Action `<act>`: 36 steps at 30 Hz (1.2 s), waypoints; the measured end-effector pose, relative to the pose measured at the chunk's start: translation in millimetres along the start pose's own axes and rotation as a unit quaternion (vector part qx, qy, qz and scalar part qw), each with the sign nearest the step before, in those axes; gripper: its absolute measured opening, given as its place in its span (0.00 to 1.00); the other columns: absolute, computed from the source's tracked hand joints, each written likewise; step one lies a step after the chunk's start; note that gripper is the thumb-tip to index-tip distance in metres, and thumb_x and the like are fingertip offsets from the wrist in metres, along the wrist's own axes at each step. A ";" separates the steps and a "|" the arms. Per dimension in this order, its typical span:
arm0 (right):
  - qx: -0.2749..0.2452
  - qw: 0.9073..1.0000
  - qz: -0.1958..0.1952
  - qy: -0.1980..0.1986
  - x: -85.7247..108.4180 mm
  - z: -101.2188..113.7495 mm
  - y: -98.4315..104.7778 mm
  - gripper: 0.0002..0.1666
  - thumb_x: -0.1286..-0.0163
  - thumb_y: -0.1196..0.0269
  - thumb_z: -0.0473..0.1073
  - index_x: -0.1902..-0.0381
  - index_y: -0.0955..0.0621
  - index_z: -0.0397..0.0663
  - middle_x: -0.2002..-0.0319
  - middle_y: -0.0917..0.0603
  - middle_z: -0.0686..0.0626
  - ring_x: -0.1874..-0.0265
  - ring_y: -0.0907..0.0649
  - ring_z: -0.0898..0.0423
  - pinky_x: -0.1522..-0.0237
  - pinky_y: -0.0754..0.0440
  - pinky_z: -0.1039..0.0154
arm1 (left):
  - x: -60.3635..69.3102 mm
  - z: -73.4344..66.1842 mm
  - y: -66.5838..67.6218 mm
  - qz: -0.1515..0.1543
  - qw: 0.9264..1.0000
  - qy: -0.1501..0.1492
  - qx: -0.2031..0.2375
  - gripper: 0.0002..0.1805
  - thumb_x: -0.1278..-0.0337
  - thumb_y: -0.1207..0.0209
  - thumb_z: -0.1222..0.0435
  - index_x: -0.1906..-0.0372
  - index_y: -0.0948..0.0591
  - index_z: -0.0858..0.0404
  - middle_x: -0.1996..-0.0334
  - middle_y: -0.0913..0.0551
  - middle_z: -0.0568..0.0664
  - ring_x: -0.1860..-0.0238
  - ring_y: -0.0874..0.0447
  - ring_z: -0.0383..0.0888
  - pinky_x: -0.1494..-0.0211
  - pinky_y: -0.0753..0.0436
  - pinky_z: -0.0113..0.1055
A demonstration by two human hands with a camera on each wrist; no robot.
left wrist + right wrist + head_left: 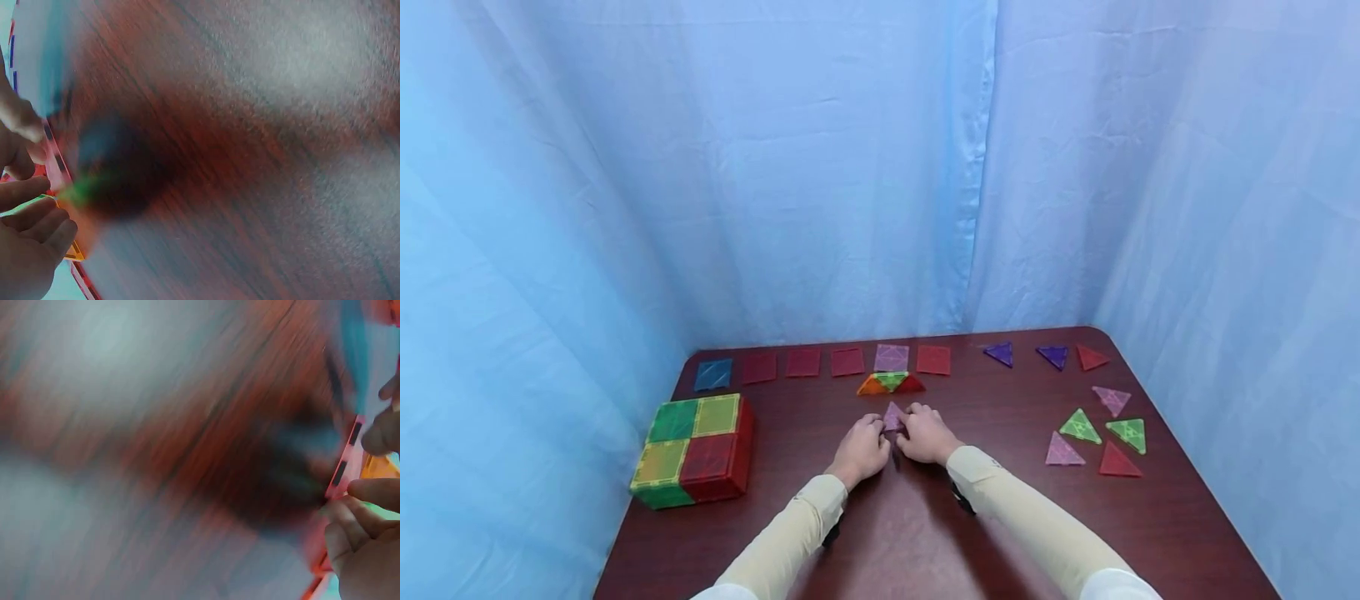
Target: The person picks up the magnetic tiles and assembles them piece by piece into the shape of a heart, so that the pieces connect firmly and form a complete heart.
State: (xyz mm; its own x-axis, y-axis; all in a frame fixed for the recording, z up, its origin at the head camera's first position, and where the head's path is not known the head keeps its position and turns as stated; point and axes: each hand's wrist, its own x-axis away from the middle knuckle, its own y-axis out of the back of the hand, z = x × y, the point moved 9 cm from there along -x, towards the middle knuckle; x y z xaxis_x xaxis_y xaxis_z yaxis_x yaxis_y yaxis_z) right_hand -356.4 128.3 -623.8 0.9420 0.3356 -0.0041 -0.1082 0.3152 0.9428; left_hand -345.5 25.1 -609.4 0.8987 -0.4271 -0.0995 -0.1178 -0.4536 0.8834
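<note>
pink triangle (892, 417) at middle of frame, just below three-triangle strip (892, 382), well right of tile box (707, 457) at lower left. left hand (861, 450) and right hand (927, 435) pinch it from either side, fingers curled; exact finger contact hard to tell in blurred wrist views. risk: uneven squeeze could tip or twist it; dark edge inserts (339, 473) could catch strip crookedly if brought too near.

From your head, you look forward and down over the table (790, 442) — your wrist views, much closer, share the pink triangle (892, 417).
</note>
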 end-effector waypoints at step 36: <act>0.071 0.931 0.084 -0.349 146.9 -171.2 62.0 0.19 0.35 0.45 0.40 0.57 0.15 0.29 0.55 0.17 0.23 0.64 0.16 0.32 0.68 0.18 0.37 | 18.7 10.9 8.1 0.051 0.989 -0.045 -0.129 0.14 0.39 0.40 0.66 0.50 0.14 0.65 0.52 0.17 0.58 0.50 0.16 0.54 0.42 0.17 0.46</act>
State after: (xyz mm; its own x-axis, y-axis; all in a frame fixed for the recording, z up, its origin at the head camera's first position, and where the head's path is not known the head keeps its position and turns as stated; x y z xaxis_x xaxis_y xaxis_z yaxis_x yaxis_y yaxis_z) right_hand -279.2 349.1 -623.0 0.8980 -0.3041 0.3181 -0.2761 0.1735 0.9453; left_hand -334.2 5.0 -609.1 0.8453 -0.5332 -0.0347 -0.0830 -0.1952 0.9773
